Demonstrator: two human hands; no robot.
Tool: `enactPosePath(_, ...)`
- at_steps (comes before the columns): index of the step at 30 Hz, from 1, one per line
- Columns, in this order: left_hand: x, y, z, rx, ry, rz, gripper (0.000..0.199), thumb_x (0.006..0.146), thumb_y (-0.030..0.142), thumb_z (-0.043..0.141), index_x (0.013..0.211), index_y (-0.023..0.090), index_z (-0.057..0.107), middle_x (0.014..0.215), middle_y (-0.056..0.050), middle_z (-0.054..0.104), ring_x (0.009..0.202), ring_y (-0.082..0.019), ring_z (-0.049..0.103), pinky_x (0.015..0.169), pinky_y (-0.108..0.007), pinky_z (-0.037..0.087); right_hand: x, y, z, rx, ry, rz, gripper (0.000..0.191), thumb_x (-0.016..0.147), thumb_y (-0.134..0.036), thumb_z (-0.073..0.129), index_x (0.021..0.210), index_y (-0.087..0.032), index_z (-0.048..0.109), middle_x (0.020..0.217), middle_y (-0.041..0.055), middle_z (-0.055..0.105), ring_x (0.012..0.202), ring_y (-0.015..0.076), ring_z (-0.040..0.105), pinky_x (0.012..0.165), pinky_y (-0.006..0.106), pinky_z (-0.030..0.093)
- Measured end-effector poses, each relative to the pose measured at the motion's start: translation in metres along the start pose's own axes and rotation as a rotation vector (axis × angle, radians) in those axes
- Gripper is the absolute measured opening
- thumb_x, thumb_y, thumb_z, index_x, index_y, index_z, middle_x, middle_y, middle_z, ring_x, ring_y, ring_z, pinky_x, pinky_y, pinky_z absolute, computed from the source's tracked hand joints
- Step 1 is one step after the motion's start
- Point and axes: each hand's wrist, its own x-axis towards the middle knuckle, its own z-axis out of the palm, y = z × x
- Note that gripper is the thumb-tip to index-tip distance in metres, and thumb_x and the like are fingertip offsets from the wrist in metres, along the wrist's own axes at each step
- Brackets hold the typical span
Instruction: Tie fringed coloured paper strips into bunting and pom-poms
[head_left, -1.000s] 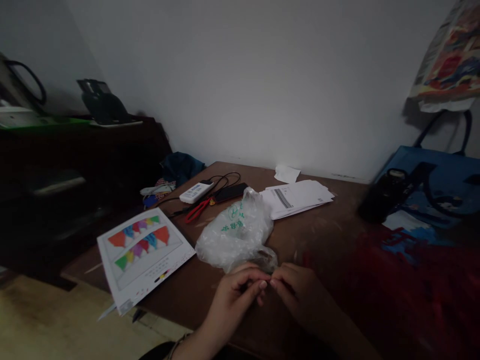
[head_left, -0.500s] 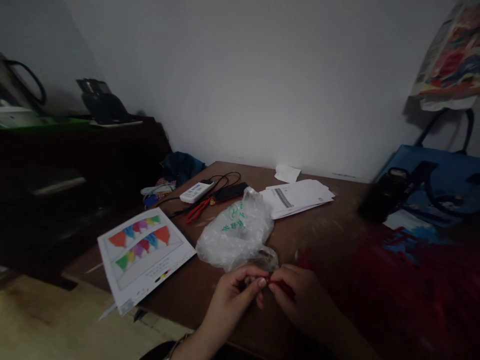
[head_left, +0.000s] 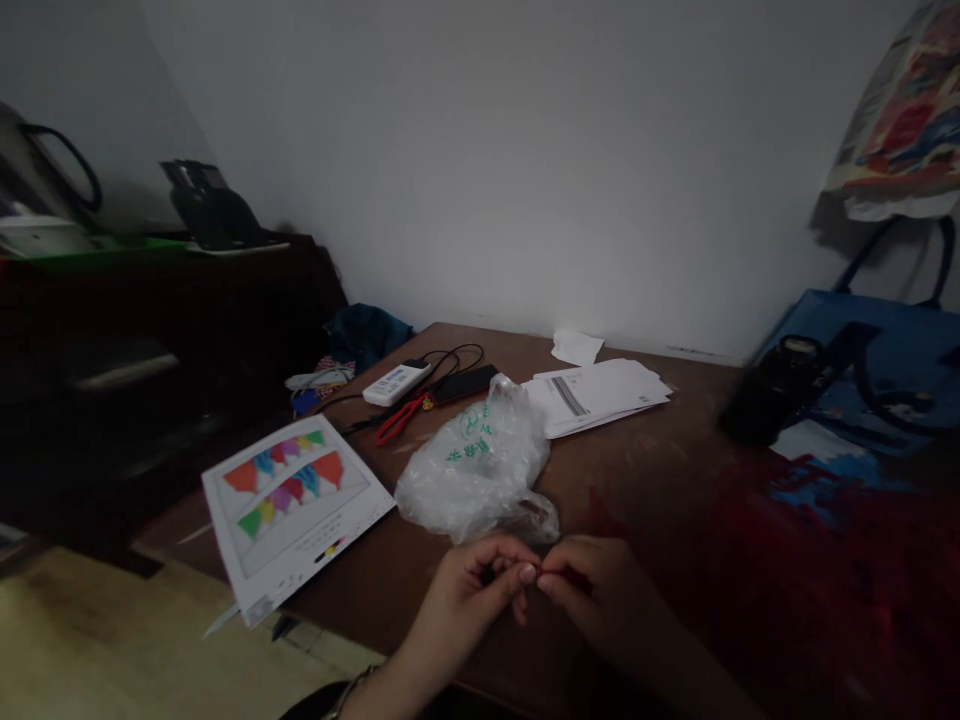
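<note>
Near the front edge of the brown table, my left hand and my right hand meet fingertip to fingertip. Both pinch a small red piece, mostly hidden by the fingers and too dim to name. Just beyond the fingers lies a crumpled clear plastic bag with green print. Loose red material spreads over the dark right side of the table.
A printed sheet with coloured pennants lies left. Behind the bag are red-handled scissors, a white power strip, a dark phone and white papers. A black bottle and blue bag stand right.
The fingertips of both hands have drawn slightly closer, and less of the red piece shows between them. The whole view has shifted a little.
</note>
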Motion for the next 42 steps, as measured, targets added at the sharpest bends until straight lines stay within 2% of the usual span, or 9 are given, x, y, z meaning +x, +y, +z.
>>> enactPosePath(3, 0.0, 0.002, 0.001, 0.029, 0.055, -0.003, 0.033, 0.078, 0.047, 0.073, 0.081, 0.014, 0.07, 0.054, 0.002, 0.062, 0.049, -0.01, 0.057, 0.054, -0.019, 0.042, 0.0, 0.001, 0.001, -0.01, 0.013, 0.042, 0.006, 0.079, -0.014, 0.066, 0.082, -0.019, 0.066, 0.075, -0.0008, 0.067, 0.069, 0.0141, 0.062, 0.063, 0.023, 0.043)
enactPosePath(7, 0.002, 0.004, 0.004, -0.084, 0.097, -0.11, 0.041, 0.071, 0.053, 0.078, 0.074, 0.013, 0.067, 0.05, 0.004, 0.057, 0.043, -0.008, 0.05, 0.047, -0.018, 0.041, -0.001, 0.01, 0.004, -0.133, 0.09, -0.127, 0.029, 0.079, -0.014, 0.064, 0.108, -0.019, 0.059, 0.094, 0.0037, 0.068, 0.083, 0.0177, 0.065, 0.074, 0.027, 0.049)
enactPosePath(10, 0.004, 0.002, 0.004, -0.186, 0.101, -0.152, 0.043, 0.068, 0.053, 0.08, 0.068, 0.013, 0.064, 0.051, 0.003, 0.057, 0.042, -0.007, 0.048, 0.043, -0.017, 0.042, -0.001, 0.015, 0.006, -0.249, 0.128, -0.315, 0.013, 0.09, -0.014, 0.052, 0.098, -0.019, 0.06, 0.087, 0.004, 0.067, 0.077, 0.0168, 0.063, 0.069, 0.026, 0.048)
enactPosePath(12, 0.005, -0.002, 0.004, -0.235, 0.092, -0.172, 0.041, 0.068, 0.051, 0.08, 0.068, 0.013, 0.065, 0.052, 0.002, 0.058, 0.042, -0.007, 0.049, 0.043, -0.017, 0.043, -0.001, 0.016, 0.006, -0.293, 0.161, -0.387, 0.015, 0.093, -0.015, 0.047, 0.094, -0.019, 0.061, 0.084, 0.0042, 0.066, 0.075, 0.0161, 0.062, 0.068, 0.026, 0.048)
enactPosePath(20, 0.001, -0.007, 0.006, -0.268, 0.095, -0.153, 0.039, 0.066, 0.047, 0.083, 0.076, 0.011, 0.069, 0.054, 0.001, 0.061, 0.046, -0.009, 0.053, 0.044, -0.018, 0.046, 0.001, 0.016, 0.008, -0.257, 0.193, -0.456, 0.027, 0.098, -0.016, 0.041, 0.084, -0.019, 0.064, 0.074, 0.0028, 0.065, 0.067, 0.013, 0.06, 0.062, 0.023, 0.047)
enactPosePath(26, 0.002, -0.002, 0.004, -0.211, 0.114, -0.159, 0.044, 0.066, 0.051, 0.083, 0.079, 0.011, 0.069, 0.052, 0.001, 0.062, 0.045, -0.009, 0.054, 0.047, -0.019, 0.046, 0.001, 0.009, 0.003, -0.149, 0.124, -0.285, 0.012, 0.09, -0.015, 0.054, 0.093, -0.02, 0.065, 0.083, 0.0022, 0.068, 0.076, 0.0143, 0.064, 0.068, 0.023, 0.048)
enactPosePath(29, 0.001, -0.002, 0.004, -0.186, 0.118, -0.14, 0.045, 0.065, 0.051, 0.083, 0.082, 0.012, 0.068, 0.054, 0.001, 0.063, 0.045, -0.01, 0.055, 0.049, -0.02, 0.047, 0.001, 0.005, 0.0, -0.156, 0.142, -0.197, 0.008, 0.085, -0.014, 0.058, 0.083, -0.019, 0.064, 0.075, 0.0009, 0.065, 0.066, 0.0137, 0.061, 0.062, 0.023, 0.045)
enactPosePath(38, 0.0, 0.001, 0.001, -0.193, 0.096, -0.127, 0.042, 0.066, 0.048, 0.083, 0.082, 0.013, 0.068, 0.062, -0.002, 0.069, 0.054, -0.012, 0.061, 0.054, -0.02, 0.049, 0.002, 0.007, 0.004, -0.095, 0.159, -0.124, 0.011, 0.086, -0.016, 0.057, 0.079, -0.019, 0.065, 0.071, 0.0007, 0.066, 0.063, 0.013, 0.061, 0.059, 0.022, 0.043)
enactPosePath(42, -0.002, 0.003, -0.002, -0.015, 0.099, -0.079, 0.034, 0.075, 0.047, 0.075, 0.079, 0.014, 0.069, 0.059, -0.001, 0.065, 0.05, -0.012, 0.058, 0.051, -0.02, 0.046, -0.001, 0.006, 0.004, -0.088, 0.114, -0.166, 0.017, 0.085, -0.015, 0.056, 0.098, -0.018, 0.066, 0.085, 0.0043, 0.07, 0.076, 0.0163, 0.066, 0.069, 0.025, 0.048)
